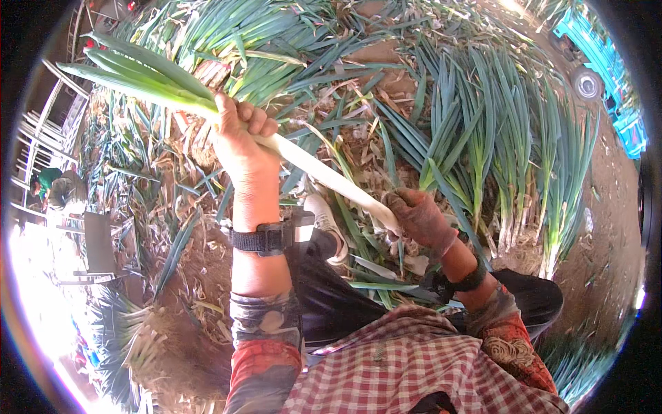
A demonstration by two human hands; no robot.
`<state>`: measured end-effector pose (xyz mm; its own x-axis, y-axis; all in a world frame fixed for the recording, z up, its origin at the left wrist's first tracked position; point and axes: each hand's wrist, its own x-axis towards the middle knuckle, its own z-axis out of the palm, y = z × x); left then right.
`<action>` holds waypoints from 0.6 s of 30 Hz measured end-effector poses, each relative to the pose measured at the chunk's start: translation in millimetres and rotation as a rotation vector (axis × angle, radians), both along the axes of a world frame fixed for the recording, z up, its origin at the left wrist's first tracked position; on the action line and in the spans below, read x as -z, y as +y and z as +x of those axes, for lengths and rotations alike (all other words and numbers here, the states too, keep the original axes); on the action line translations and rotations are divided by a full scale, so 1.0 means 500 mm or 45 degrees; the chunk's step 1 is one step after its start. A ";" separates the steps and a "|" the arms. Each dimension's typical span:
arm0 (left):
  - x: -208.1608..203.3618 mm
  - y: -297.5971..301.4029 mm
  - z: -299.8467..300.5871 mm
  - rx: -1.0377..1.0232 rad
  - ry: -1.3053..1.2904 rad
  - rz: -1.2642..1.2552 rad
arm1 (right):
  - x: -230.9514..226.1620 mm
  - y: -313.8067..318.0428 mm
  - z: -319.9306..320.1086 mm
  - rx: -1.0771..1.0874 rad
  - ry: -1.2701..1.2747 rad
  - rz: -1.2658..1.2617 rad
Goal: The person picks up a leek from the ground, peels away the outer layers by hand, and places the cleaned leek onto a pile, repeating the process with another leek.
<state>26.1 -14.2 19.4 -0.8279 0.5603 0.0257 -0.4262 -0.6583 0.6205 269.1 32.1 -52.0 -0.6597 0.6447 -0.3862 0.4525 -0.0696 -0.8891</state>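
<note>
A large green onion [324, 174] lies slantwise across the middle, its green leaves at the upper left and its white root end at the lower right. My left hand [241, 134], bare, is wrapped round the stalk where green turns to white. At the root end, my right hand [422, 219] in a dirty glove has its fingers closed on the white shaft; the roots themselves are hidden. Bundles of green onions [507, 138] lie just beyond my right hand, with their white ends toward me.
More green onions [227, 34] are heaped at the far side. Peeled leaves and husks litter the soil between. A metal rack [48, 138] and a person [62, 190] are at the left. A blue wheeled vehicle [610, 76] stands at the far right. My shoe [324, 224] is below the stalk.
</note>
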 end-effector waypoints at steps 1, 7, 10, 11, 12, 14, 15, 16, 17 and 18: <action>0.002 -0.004 -0.004 0.080 0.011 0.062 | 0.001 0.002 0.005 -0.015 -0.035 -0.180; 0.009 -0.011 0.011 -0.105 0.107 -0.206 | 0.026 -0.007 -0.006 0.102 0.123 0.780; 0.004 -0.021 0.028 -0.202 0.171 -0.343 | 0.032 -0.075 -0.039 -0.233 0.382 0.785; 0.003 -0.023 0.030 -0.263 0.187 -0.413 | 0.039 -0.089 -0.051 -0.277 0.412 0.681; 0.008 -0.038 0.021 -0.275 0.394 -0.588 | 0.040 -0.094 -0.060 -0.255 0.402 0.675; 0.006 -0.056 0.011 -0.357 0.575 -0.782 | 0.044 -0.092 -0.071 -0.303 0.303 0.566; -0.003 -0.066 0.014 -0.463 0.619 -0.895 | 0.051 -0.093 -0.077 -0.277 0.292 0.548; 0.015 -0.075 -0.010 -0.505 0.651 -0.912 | 0.057 -0.090 -0.089 -0.263 0.283 0.671; 0.034 -0.082 -0.036 -0.544 0.682 -0.928 | 0.067 -0.088 -0.100 -0.249 0.269 0.792; 0.028 -0.092 -0.043 -0.332 0.556 -0.908 | 0.103 -0.089 -0.109 -0.201 0.274 0.828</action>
